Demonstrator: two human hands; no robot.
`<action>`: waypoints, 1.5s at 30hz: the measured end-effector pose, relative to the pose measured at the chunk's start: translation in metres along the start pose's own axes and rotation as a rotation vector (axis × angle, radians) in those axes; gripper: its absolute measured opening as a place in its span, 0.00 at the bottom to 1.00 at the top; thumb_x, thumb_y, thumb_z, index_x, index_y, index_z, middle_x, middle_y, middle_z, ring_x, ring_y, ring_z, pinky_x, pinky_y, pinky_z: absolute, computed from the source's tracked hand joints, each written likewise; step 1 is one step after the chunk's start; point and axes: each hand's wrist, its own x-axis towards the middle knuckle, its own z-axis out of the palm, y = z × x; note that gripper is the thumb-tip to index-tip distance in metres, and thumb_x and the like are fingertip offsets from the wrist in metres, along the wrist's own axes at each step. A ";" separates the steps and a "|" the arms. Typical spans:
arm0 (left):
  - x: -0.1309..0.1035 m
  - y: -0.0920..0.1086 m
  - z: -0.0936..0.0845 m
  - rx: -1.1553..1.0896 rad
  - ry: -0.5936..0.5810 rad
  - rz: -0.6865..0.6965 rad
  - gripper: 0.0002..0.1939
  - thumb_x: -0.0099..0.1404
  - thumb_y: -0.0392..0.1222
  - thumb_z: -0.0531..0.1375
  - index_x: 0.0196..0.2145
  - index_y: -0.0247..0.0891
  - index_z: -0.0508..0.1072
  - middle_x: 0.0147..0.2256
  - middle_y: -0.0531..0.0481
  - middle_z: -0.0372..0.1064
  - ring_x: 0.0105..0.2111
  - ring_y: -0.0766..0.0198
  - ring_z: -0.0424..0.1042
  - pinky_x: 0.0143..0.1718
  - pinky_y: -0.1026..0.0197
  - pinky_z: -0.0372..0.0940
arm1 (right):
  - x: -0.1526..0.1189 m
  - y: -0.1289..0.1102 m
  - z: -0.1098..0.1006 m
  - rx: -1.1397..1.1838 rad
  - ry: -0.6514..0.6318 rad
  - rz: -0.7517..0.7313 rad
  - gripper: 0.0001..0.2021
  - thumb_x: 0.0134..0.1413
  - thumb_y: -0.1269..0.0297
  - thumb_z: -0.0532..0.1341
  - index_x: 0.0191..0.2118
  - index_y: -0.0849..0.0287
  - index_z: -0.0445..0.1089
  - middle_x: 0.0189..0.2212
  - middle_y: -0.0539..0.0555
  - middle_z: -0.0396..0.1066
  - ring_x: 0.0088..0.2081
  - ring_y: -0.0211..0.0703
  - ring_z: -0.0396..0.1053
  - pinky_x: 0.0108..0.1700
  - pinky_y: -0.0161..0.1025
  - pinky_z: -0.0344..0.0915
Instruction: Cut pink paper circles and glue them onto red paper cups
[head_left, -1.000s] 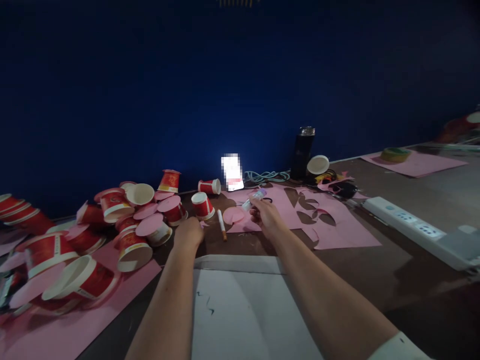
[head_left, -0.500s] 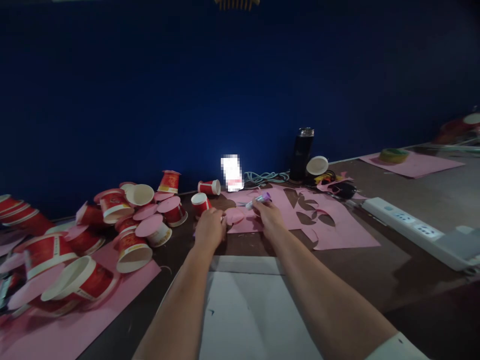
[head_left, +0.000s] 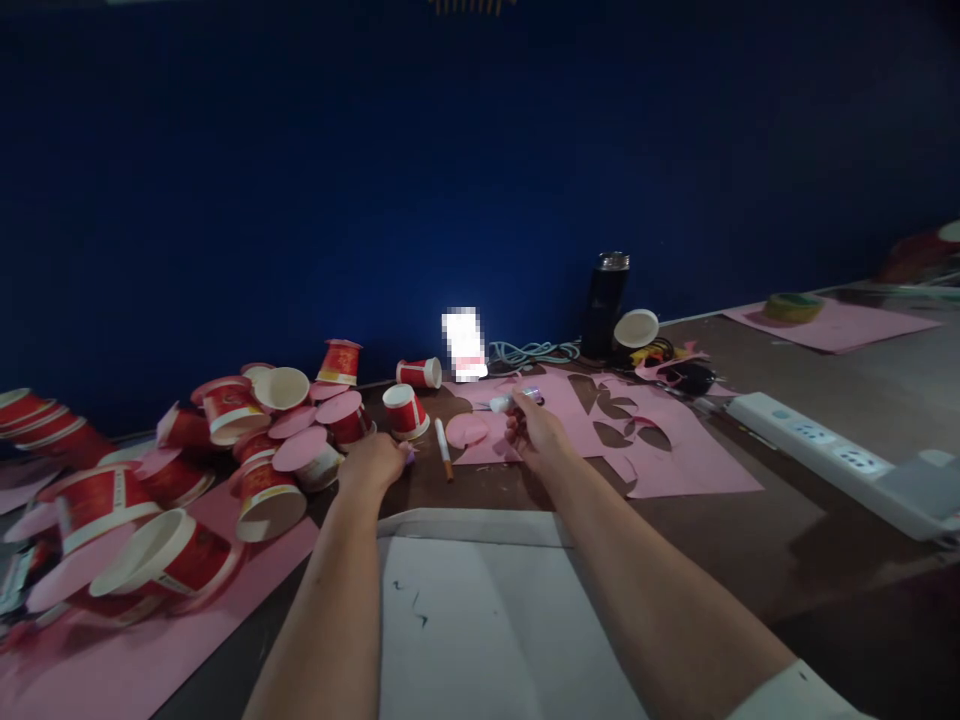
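My right hand [head_left: 536,430] is closed around a glue stick [head_left: 505,403], a pale tube with a purple part, held over the pink sheet. My left hand [head_left: 375,462] is low over the table with its fingers pinched on a small purple cap [head_left: 409,456], mostly hidden by them. Between the hands lie a white pen with an orange-brown end [head_left: 445,452] and a pink paper disc [head_left: 466,430]. Just beyond my left hand a red paper cup [head_left: 405,412] stands mouth up. The pink sheet with cut-out holes [head_left: 694,450] spreads out to the right.
Red paper cups [head_left: 232,412], several with pink discs, crowd the left on another pink sheet [head_left: 187,650]. A lit phone [head_left: 465,345], cables [head_left: 532,354] and a black flask [head_left: 606,305] stand along the blue wall. A power strip [head_left: 810,440] lies right; a white board [head_left: 487,620] is nearest me.
My left hand has moved left to the purple cap, uncovering the pen and more of the pink disc. My right hand stays nearly in place with the glue stick, which has turned slightly.
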 end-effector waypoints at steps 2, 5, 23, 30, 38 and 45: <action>-0.002 0.004 0.001 -0.011 -0.039 0.063 0.16 0.58 0.51 0.54 0.34 0.40 0.76 0.40 0.39 0.74 0.41 0.49 0.72 0.38 0.56 0.63 | -0.001 0.002 0.001 -0.044 0.005 -0.013 0.12 0.43 0.60 0.68 0.27 0.62 0.68 0.19 0.46 0.64 0.18 0.27 0.59 0.17 0.24 0.60; -0.005 0.012 0.004 -0.044 -0.012 0.174 0.11 0.54 0.44 0.59 0.33 0.39 0.76 0.37 0.40 0.75 0.39 0.52 0.73 0.38 0.58 0.62 | -0.001 0.006 0.001 -0.109 -0.026 -0.058 0.12 0.41 0.61 0.69 0.29 0.62 0.69 0.21 0.46 0.66 0.20 0.28 0.61 0.19 0.25 0.61; -0.009 0.036 0.015 -0.833 -0.057 0.447 0.16 0.52 0.43 0.63 0.38 0.37 0.69 0.38 0.45 0.74 0.37 0.58 0.74 0.40 0.58 0.65 | -0.012 0.017 0.009 -0.524 -0.203 -0.241 0.13 0.39 0.61 0.67 0.32 0.63 0.70 0.28 0.51 0.72 0.29 0.36 0.69 0.30 0.34 0.66; -0.003 0.035 0.023 -0.919 -0.066 0.455 0.20 0.51 0.48 0.65 0.39 0.37 0.68 0.39 0.43 0.74 0.38 0.57 0.74 0.41 0.57 0.66 | -0.015 0.018 0.011 -0.564 -0.222 -0.262 0.12 0.41 0.64 0.66 0.34 0.63 0.71 0.28 0.52 0.72 0.28 0.36 0.69 0.31 0.33 0.67; 0.000 0.033 0.025 -0.836 -0.024 0.491 0.17 0.52 0.45 0.64 0.40 0.37 0.71 0.37 0.47 0.74 0.37 0.58 0.73 0.40 0.58 0.65 | -0.018 0.017 0.012 -0.556 -0.237 -0.274 0.12 0.41 0.64 0.66 0.33 0.63 0.70 0.26 0.50 0.71 0.26 0.34 0.68 0.30 0.32 0.67; -0.001 0.034 0.025 -0.768 0.040 0.520 0.16 0.52 0.42 0.63 0.40 0.39 0.71 0.37 0.49 0.74 0.37 0.60 0.73 0.40 0.60 0.65 | -0.016 0.019 0.012 -0.445 -0.256 -0.225 0.12 0.39 0.65 0.68 0.32 0.63 0.70 0.26 0.51 0.72 0.27 0.36 0.70 0.33 0.34 0.70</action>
